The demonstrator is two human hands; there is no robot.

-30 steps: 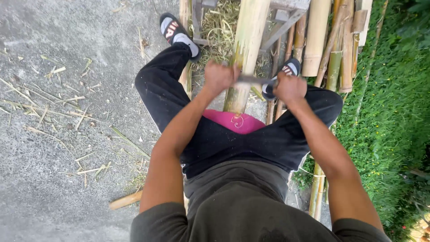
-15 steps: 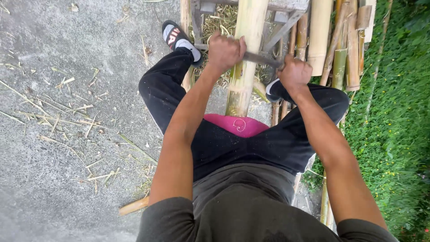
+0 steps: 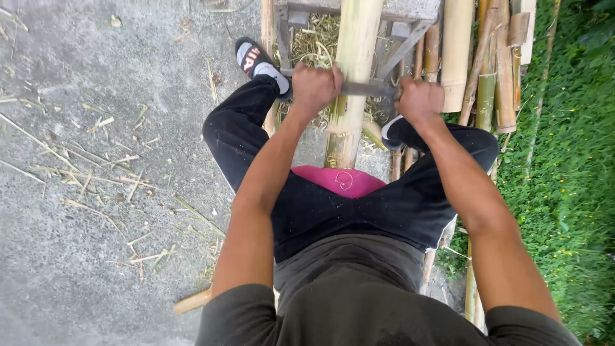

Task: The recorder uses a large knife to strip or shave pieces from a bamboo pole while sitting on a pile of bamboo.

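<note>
A thick pale bamboo pole [image 3: 354, 57] runs away from me between my knees, resting on a metal frame [image 3: 410, 13]. A flat two-handled drawknife blade [image 3: 362, 90] lies across the pole. My left hand [image 3: 314, 86] is clenched on its left handle and my right hand [image 3: 418, 99] on its right handle, both arms stretched forward. I sit astride on a pink cushion [image 3: 339, 181], in black trousers, with one sandalled foot [image 3: 256, 61] out to the left.
Several cut bamboo poles [image 3: 487, 70] are stacked at the right beside a grassy bank [image 3: 570, 166]. Bamboo shavings [image 3: 314, 38] lie under the frame. Thin strips litter the concrete ground [image 3: 96, 166] at the left.
Both hands have pushed the drawknife forward along the bamboo pole, away from my body, and my arms are now more extended.
</note>
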